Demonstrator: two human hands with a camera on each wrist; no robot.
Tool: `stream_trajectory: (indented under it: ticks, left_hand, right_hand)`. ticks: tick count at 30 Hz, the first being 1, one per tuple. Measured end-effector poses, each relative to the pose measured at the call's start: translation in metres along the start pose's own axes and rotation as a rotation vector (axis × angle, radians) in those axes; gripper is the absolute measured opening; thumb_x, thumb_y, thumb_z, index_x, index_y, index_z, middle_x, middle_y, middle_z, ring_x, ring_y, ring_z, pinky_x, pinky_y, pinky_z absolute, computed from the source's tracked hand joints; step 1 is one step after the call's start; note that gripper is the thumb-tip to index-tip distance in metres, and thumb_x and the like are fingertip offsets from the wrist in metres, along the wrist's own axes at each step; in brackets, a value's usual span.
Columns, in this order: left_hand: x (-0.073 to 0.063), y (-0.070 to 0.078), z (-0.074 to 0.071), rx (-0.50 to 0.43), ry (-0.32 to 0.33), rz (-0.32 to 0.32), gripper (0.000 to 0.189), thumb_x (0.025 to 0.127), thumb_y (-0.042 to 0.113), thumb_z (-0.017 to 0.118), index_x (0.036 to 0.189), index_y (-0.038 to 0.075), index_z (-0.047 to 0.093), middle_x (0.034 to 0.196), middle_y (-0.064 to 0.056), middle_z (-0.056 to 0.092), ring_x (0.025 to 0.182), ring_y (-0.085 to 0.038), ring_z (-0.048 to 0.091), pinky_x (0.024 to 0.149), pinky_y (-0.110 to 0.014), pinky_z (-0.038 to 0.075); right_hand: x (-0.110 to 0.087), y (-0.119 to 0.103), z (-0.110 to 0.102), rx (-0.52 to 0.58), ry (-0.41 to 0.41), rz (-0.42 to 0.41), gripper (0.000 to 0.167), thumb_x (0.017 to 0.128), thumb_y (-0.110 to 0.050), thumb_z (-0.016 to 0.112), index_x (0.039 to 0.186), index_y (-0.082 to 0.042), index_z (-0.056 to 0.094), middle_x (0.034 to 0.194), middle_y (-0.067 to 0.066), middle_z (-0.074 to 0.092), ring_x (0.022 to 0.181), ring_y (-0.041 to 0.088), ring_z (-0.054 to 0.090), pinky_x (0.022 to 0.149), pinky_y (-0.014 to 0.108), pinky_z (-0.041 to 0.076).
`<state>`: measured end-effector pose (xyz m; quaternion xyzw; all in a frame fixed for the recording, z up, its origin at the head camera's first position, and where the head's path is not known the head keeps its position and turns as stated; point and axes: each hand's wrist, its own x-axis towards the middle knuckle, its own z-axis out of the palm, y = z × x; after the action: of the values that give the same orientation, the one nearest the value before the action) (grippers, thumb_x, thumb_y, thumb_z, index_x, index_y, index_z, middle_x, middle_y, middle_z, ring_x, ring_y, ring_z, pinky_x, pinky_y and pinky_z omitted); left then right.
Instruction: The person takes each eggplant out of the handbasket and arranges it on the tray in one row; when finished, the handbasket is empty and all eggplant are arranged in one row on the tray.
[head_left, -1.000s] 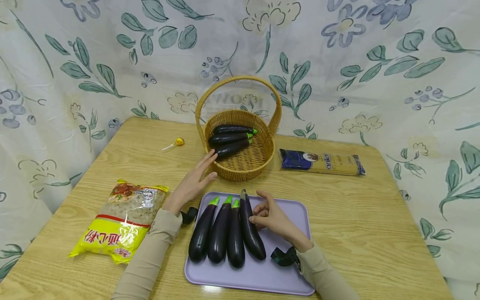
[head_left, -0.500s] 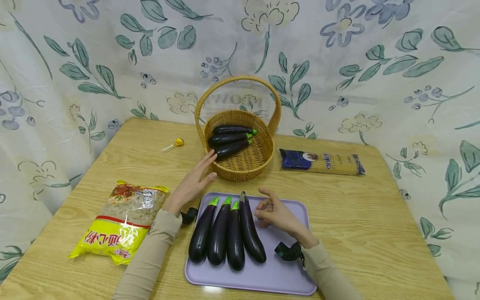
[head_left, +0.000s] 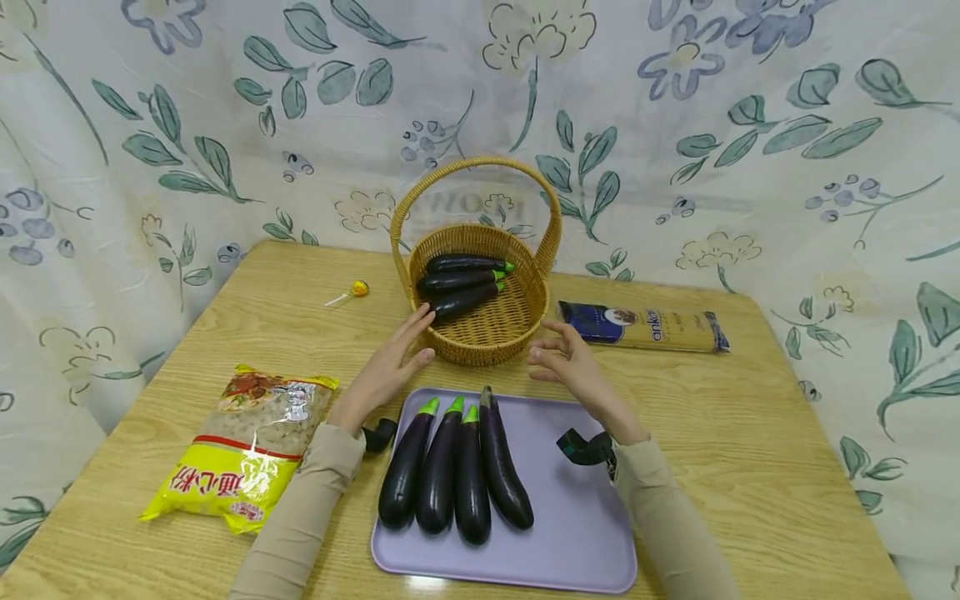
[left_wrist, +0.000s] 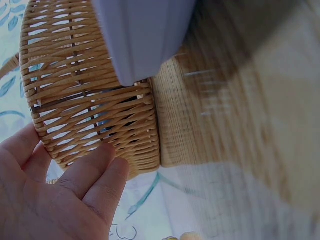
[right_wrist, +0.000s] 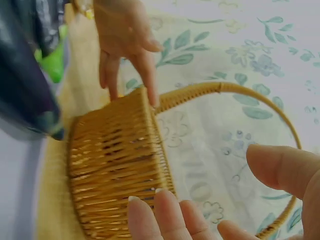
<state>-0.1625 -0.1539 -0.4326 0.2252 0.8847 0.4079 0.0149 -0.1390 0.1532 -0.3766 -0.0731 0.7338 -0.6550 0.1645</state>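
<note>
A wicker basket [head_left: 487, 346] with a tall arched handle holds three eggplants [head_left: 465, 302] on its left side. My left hand [head_left: 386, 367] lies against the basket's front left, fingers extended along the wall and rim, as the left wrist view also shows. At the front right of the basket, my right hand [head_left: 573, 367] hovers with loosely bent fingers and nothing in them. In the right wrist view its fingertips [right_wrist: 160, 195] overlap the woven wall. Several more eggplants [head_left: 438, 471] lie side by side on a lilac tray [head_left: 570, 533] in front of the basket.
A bag of macaroni [head_left: 243, 450] lies at the left, partly behind the left forearm. Behind it is a yellow lollipop [head_left: 358, 289]. A packet of spaghetti [head_left: 645, 327] sits right of the basket. A floral curtain [head_left: 300, 150] hangs behind the table [head_left: 757, 467].
My right hand has left the rightmost eggplant on the tray and moved forward and right, up to the basket's right side. My left hand has stayed at the basket.
</note>
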Motion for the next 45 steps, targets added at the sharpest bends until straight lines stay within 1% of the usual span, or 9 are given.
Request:
stream_trajectory:
  ticks: [2, 5, 7, 9, 15, 22, 28, 36, 45]
  left_hand:
    - [0.0, 0.0, 0.0, 0.002, 0.0, 0.0, 0.067, 0.101, 0.048, 0.042, 0.156, 0.018, 0.021, 0.165, -0.004, 0.011, 0.15, -0.032, 0.016, 0.114, -0.062, 0.024]
    - [0.0, 0.0, 0.0, 0.007, -0.001, 0.0, 0.067, 0.101, 0.049, 0.042, 0.156, 0.017, 0.021, 0.165, -0.004, 0.011, 0.15, -0.033, 0.017, 0.114, -0.062, 0.024]
    - [0.0, 0.0, 0.0, 0.008, -0.001, -0.002, 0.067, 0.101, 0.049, 0.042, 0.156, 0.017, 0.021, 0.165, -0.004, 0.011, 0.15, -0.033, 0.016, 0.114, -0.062, 0.024]
    - [0.0, 0.0, 0.0, 0.007, -0.001, -0.003, 0.066, 0.101, 0.047, 0.042, 0.156, 0.017, 0.021, 0.165, -0.004, 0.011, 0.15, -0.032, 0.016, 0.115, -0.062, 0.024]
    - [0.0, 0.001, 0.0, -0.003, -0.004, -0.005, 0.062, 0.103, 0.035, 0.046, 0.156, 0.02, 0.02, 0.165, -0.004, 0.01, 0.15, -0.032, 0.016, 0.114, -0.062, 0.024]
    - [0.0, 0.001, 0.0, -0.003, -0.005, -0.005, 0.063, 0.102, 0.046, 0.042, 0.157, 0.023, 0.019, 0.165, -0.002, 0.01, 0.15, -0.032, 0.017, 0.115, -0.061, 0.024]
    - [-0.001, 0.0, 0.0, -0.005, -0.006, -0.005, 0.065, 0.102, 0.045, 0.042, 0.156, 0.017, 0.021, 0.165, -0.004, 0.01, 0.15, -0.032, 0.017, 0.115, -0.061, 0.024]
    - [-0.001, -0.001, 0.0, -0.001, 0.002, 0.0, 0.065, 0.102, 0.046, 0.042, 0.156, 0.017, 0.021, 0.165, -0.004, 0.011, 0.149, -0.033, 0.019, 0.114, -0.062, 0.025]
    - [-0.001, -0.001, 0.001, 0.002, -0.001, 0.003, 0.065, 0.102, 0.046, 0.042, 0.156, 0.017, 0.021, 0.165, -0.004, 0.011, 0.15, -0.032, 0.018, 0.114, -0.061, 0.025]
  right_hand:
    - [0.005, -0.005, -0.001, 0.008, 0.025, -0.004, 0.058, 0.102, -0.011, 0.048, 0.152, -0.004, 0.02, 0.137, 0.033, 0.042, 0.104, 0.016, 0.063, 0.094, 0.043, 0.054]
    - [0.013, -0.011, -0.003, 0.026, 0.049, -0.001, 0.058, 0.101, -0.015, 0.05, 0.152, -0.008, 0.023, 0.136, 0.029, 0.045, 0.112, 0.026, 0.061, 0.098, 0.046, 0.052]
    - [0.018, -0.015, -0.002, 0.037, 0.054, 0.009, 0.059, 0.101, -0.018, 0.051, 0.153, -0.01, 0.023, 0.137, 0.026, 0.047, 0.121, 0.034, 0.056, 0.101, 0.047, 0.049]
    - [0.024, -0.018, -0.002, 0.054, 0.053, 0.016, 0.061, 0.101, -0.019, 0.052, 0.153, -0.01, 0.022, 0.139, 0.024, 0.047, 0.127, 0.038, 0.05, 0.103, 0.049, 0.047]
    - [0.045, -0.029, 0.004, 0.065, 0.038, 0.05, 0.063, 0.101, -0.024, 0.052, 0.154, -0.012, 0.021, 0.146, 0.021, 0.043, 0.132, 0.035, 0.047, 0.107, 0.049, 0.044]
    - [0.069, -0.039, 0.014, 0.043, 0.065, 0.074, 0.061, 0.102, -0.03, 0.05, 0.153, -0.013, 0.022, 0.149, 0.018, 0.039, 0.135, 0.03, 0.046, 0.108, 0.045, 0.044]
    - [0.084, -0.04, 0.02, 0.069, 0.112, 0.091, 0.062, 0.101, -0.031, 0.052, 0.152, -0.011, 0.024, 0.151, 0.018, 0.035, 0.136, 0.033, 0.044, 0.109, 0.046, 0.043]
    - [0.1, -0.038, 0.024, 0.098, 0.161, 0.12, 0.065, 0.099, -0.034, 0.054, 0.152, -0.01, 0.023, 0.153, 0.015, 0.035, 0.137, 0.033, 0.043, 0.11, 0.048, 0.04]
    - [0.119, -0.04, 0.028, 0.105, 0.217, 0.171, 0.068, 0.1, -0.033, 0.052, 0.154, -0.008, 0.018, 0.153, 0.015, 0.035, 0.138, 0.034, 0.041, 0.11, 0.045, 0.041]
